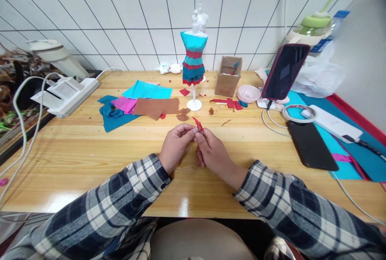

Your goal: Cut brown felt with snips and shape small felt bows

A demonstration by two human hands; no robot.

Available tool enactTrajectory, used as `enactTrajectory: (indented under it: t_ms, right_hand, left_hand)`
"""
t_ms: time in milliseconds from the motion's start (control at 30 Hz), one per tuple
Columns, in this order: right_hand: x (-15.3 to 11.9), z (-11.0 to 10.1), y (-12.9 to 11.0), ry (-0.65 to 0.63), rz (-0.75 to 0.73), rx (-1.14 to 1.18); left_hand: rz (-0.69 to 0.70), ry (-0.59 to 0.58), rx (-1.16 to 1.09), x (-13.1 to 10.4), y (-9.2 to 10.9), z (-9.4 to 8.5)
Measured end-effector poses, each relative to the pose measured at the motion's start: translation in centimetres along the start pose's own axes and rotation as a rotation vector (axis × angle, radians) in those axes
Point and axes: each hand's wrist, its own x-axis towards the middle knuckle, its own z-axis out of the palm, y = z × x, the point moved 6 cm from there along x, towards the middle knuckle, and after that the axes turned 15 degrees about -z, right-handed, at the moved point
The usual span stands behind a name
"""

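My left hand (178,144) is closed in a pinch, fingertips on a small piece of red crepe paper (196,121). Beside it, my right hand (213,146) is closed around small scissors (199,127); just their thin metal blades show at the red paper, and the handles are hidden in the hand. The fingertips of both hands nearly meet. Behind them a white miniature dress form (194,105) stands upright on its round base. It wears a tiered dress (193,60) in light blue, red and teal.
Brown paper (159,107), a light blue sheet (147,90) and teal paper (120,124) lie back left. Red scraps (231,103), a cardboard box (228,76) and a pink bowl (249,93) sit back right. Phones (285,73) and cables are on the right, a power strip (70,95) left.
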Motion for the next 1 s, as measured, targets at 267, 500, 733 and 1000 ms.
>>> enactTrajectory:
  t_ms: [267, 500, 733, 1000]
  right_hand:
    - [0.08, -0.09, 0.11, -0.022, 0.014, 0.031]
    - [-0.01, 0.09, 0.15, -0.072, 0.028, 0.111]
    - [-0.08, 0.04, 0.12, -0.114, 0.034, 0.094]
    - [-0.2, 0.04, 0.23, -0.125, 0.04, 0.111]
  left_hand:
    - [0.014, -0.028, -0.027, 0.38, -0.14, -0.48]
    - [0.007, -0.058, -0.021, 0.38, -0.02, -0.38]
    - [0.013, -0.052, 0.007, 0.3, 0.15, -0.41]
    - [0.028, -0.003, 0.021, 0.46, 0.45, -0.74]
